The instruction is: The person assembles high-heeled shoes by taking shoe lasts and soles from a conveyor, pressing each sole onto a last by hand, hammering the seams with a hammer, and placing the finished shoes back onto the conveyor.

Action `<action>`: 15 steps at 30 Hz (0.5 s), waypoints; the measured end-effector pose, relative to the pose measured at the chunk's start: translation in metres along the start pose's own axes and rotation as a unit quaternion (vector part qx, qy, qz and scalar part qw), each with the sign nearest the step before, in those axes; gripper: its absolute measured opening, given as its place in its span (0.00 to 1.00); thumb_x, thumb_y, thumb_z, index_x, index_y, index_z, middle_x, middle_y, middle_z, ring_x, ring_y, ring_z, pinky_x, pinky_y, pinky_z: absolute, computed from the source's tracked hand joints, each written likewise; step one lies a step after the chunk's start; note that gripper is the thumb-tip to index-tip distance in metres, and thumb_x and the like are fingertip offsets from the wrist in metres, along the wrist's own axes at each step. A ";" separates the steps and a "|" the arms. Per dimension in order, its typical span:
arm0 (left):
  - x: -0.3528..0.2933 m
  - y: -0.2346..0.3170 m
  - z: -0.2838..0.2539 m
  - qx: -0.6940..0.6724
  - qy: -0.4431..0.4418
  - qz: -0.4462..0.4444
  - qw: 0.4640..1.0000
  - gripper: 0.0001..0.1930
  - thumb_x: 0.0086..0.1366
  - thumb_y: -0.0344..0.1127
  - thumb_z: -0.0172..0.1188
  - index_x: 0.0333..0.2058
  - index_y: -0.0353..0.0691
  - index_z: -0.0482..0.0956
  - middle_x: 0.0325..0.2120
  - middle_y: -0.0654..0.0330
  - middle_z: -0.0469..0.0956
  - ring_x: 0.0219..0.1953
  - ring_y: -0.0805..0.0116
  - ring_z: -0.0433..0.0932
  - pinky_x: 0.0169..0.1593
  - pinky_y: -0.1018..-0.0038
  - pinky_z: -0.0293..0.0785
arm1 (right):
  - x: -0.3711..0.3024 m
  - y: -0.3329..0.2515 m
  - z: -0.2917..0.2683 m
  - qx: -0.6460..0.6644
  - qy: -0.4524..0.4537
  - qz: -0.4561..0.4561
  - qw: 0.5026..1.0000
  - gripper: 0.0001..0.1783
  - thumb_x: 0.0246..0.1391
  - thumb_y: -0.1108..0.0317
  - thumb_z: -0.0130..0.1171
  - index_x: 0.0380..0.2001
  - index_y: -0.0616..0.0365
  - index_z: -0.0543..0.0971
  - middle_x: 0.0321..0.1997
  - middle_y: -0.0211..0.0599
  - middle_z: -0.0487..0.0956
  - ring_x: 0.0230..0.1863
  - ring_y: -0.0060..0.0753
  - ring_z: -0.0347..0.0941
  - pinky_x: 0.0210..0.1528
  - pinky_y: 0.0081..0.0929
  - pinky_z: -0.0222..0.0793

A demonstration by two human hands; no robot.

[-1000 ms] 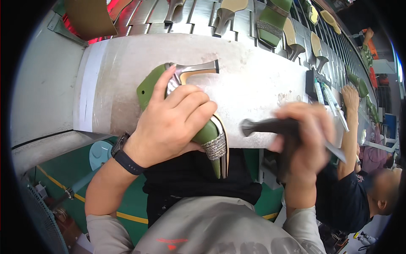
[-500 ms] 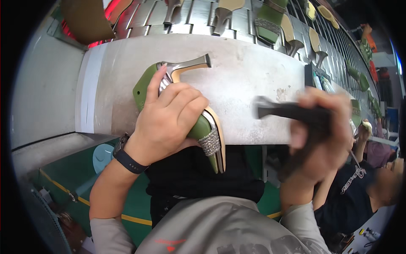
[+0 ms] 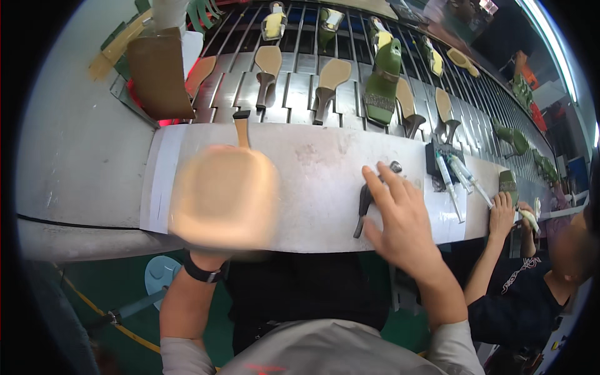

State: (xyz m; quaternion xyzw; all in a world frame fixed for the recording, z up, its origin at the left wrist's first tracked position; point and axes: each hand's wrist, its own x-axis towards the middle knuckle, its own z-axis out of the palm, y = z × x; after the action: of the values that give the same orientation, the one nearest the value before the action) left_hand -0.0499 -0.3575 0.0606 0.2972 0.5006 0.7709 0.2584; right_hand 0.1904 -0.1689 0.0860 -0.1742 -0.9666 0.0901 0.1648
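Observation:
My left hand (image 3: 209, 259) is mostly hidden beneath a high-heeled shoe (image 3: 225, 197) that it holds over the bench. Motion blurs the shoe; its tan sole faces up and its heel points away from me. My right hand (image 3: 403, 215) is open, fingers spread, just right of a hammer (image 3: 364, 209). The hammer lies on the bench with its black handle toward me, and its metal head shows past my fingers. Whether those fingers touch it, I cannot tell.
A pale workbench (image 3: 306, 219) spans the front. Behind it, a slatted conveyor (image 3: 287, 100) carries several soles with heels and green shoes. Syringes (image 3: 451, 181) lean from a black holder at right, beside a co-worker's hand (image 3: 502, 215). A brown board (image 3: 159, 75) stands at the left.
My right hand has let go of the hammer, which now lies on the bench. The shoe has turned from its side to sole up and shifted left. More of the conveyor is in view.

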 end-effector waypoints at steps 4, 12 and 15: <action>0.017 0.030 0.033 -0.288 -0.029 -0.145 0.946 0.40 0.78 0.71 0.40 0.64 0.37 0.72 0.54 0.53 0.81 0.54 0.60 0.83 0.61 0.61 0.80 | 0.024 -0.046 0.010 0.144 0.083 -0.156 0.974 0.55 0.41 0.61 0.81 0.75 0.53 0.68 0.75 0.62 0.66 0.73 0.63 0.68 0.71 0.59 0.64; 0.023 -0.013 -0.026 0.200 -0.051 0.029 0.978 0.22 0.75 0.45 0.63 0.57 0.33 0.78 0.47 0.57 0.85 0.51 0.68 0.83 0.57 0.67 0.77 | 0.188 -0.085 0.074 0.657 0.120 0.098 0.738 0.28 0.62 0.72 0.67 0.63 0.68 0.72 0.52 0.39 0.83 0.46 0.33 0.80 0.50 0.30 0.77; 0.013 -0.034 -0.040 0.366 -0.198 0.096 0.904 0.18 0.67 0.39 0.71 0.50 0.33 0.82 0.43 0.56 0.85 0.47 0.66 0.84 0.51 0.66 0.79 | 0.280 -0.072 0.117 0.594 0.139 0.165 0.775 0.30 0.58 0.61 0.69 0.60 0.63 0.75 0.48 0.47 0.86 0.46 0.40 0.82 0.52 0.36 0.77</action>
State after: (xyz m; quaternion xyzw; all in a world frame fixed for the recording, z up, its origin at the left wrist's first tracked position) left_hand -0.0838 -0.3612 0.0190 0.5643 0.6553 0.4793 0.1497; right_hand -0.1201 -0.1465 0.0739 -0.2095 -0.6436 0.6470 0.3511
